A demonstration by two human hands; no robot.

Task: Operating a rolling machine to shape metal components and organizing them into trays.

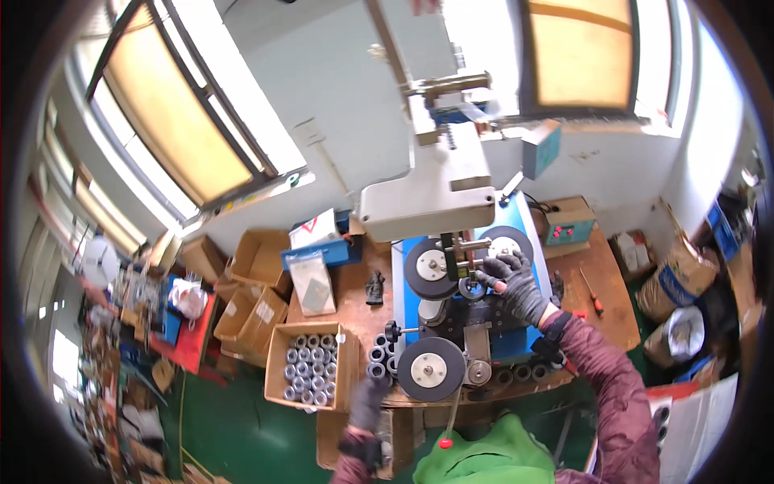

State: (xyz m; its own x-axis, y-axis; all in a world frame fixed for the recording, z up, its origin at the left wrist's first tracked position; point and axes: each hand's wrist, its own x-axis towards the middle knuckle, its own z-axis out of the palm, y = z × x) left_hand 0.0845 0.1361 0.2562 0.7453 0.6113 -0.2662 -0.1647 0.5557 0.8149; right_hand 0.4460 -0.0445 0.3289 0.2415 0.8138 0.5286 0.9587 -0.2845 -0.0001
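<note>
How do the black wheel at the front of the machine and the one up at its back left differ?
The front wheel has a pale, plain disc at its hub; the back left wheel has a grey metal hub with a shaft sticking out. The front wheel sits at the bench edge, clear of both hands; the back left wheel stands beside the small ring that the gloved right hand touches. The gloved left hand hangs nearer the front wheel. Both are black, round and face upward.

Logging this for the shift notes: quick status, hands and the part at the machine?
Right hand gloved, fingers on small dark ring at the machine's wheels. Left hand gloved, low by the carton of metal rings, grip unclear. Nothing blocking.
</note>
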